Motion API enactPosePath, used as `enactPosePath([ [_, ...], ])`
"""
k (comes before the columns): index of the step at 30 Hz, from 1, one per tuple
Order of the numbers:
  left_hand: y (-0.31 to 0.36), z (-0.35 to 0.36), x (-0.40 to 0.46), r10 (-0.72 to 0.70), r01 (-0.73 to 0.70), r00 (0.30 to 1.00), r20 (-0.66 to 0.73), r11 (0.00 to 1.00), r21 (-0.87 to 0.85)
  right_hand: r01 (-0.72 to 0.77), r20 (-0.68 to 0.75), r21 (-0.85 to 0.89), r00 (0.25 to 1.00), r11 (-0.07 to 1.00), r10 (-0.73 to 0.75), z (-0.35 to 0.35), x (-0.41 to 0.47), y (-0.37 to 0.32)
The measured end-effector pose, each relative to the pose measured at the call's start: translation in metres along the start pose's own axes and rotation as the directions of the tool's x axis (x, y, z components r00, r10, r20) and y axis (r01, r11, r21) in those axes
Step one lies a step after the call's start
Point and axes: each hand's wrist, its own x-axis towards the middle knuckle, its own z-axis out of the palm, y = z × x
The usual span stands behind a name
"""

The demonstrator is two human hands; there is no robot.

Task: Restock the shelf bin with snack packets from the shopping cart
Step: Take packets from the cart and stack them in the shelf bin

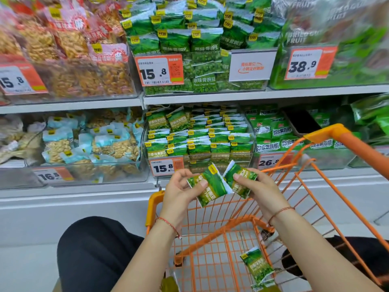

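Head view. Centre of the frame: the left hand [179, 186] pinches one green snack packet [207, 185] between thumb and fingers, and the right hand [255, 187] grips a second packet [240, 178]. The two packets sit just beside each other, their white top edges nearly touching, above the front rim of the orange shopping cart [273, 207]. Directly behind them, middle of the frame, stands the clear shelf bin [251, 131], already holding tidy rows of matching packets and carrying a 15.8 price tag [164, 167].

Count: two packets in hand; one loose packet [260, 265] lying in the cart at lower right, with what may be another at the bottom edge, too cropped to confirm.

Likely risks: each packet is held near one end, so a loose pinch could let it slide back into the cart. The bin looks close to full, so a packet pushed in carelessly could topple a row or spill over the front wall. Similar green packets fill the neighbouring bin [284, 142], inviting misplacement.
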Motion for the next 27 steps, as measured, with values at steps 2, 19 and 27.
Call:
enactPosePath([
  [2,-0.002,0.000,0.001,-0.051,0.051,0.999,0.017,0.998,-0.023,-0.044,-0.005,0.075,0.999,0.996,0.045,0.000,0.000,-0.001],
  [19,-0.007,0.019,-0.011,-0.023,-0.007,0.995,0.096,0.954,0.301,0.044,0.104,0.025,0.994,0.999,-0.046,0.023,-0.015,0.000],
  [27,-0.005,0.023,-0.012,-0.074,0.062,0.997,0.034,0.960,0.273,0.227,0.279,-0.151,0.943,0.962,-0.179,0.035,-0.029,-0.008],
])
